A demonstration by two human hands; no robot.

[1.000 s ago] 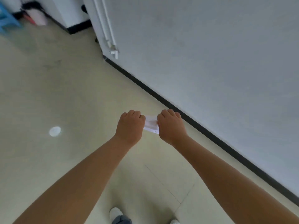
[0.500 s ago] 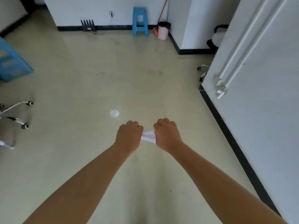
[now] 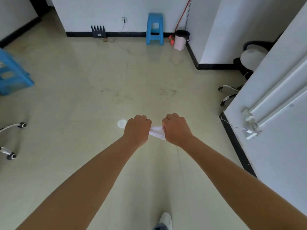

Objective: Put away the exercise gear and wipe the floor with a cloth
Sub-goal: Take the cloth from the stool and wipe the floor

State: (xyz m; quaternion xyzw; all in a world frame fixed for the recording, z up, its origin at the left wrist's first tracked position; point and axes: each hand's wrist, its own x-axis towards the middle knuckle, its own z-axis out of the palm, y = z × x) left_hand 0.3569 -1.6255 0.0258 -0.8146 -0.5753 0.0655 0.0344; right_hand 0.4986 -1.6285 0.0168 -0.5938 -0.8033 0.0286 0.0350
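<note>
1. Since half a second ago, our view has tipped up, bringing more of the far wall and both blue stools into sight.
2. We see the pale floor (image 3: 83, 100) with scuffs toward its middle.
3. Our left hand (image 3: 137, 129) and right hand (image 3: 177, 129) are fists, each clamped on an end of the white cloth (image 3: 157, 131), held taut between them above the floor.
4. A blue stool (image 3: 154, 29) stands at the far wall beside a pink bin (image 3: 180, 40).

**Open floor ahead, edges obstructed**

The floor (image 3: 99, 83) ahead is open. A wall (image 3: 274, 146) closes in the right side. Chair legs (image 3: 228, 95) jut out beside it; more chair legs (image 3: 11, 140) and a blue stool (image 3: 11, 72) stand left. A second stool (image 3: 154, 29) and a bin (image 3: 180, 39) line the far wall.
</note>
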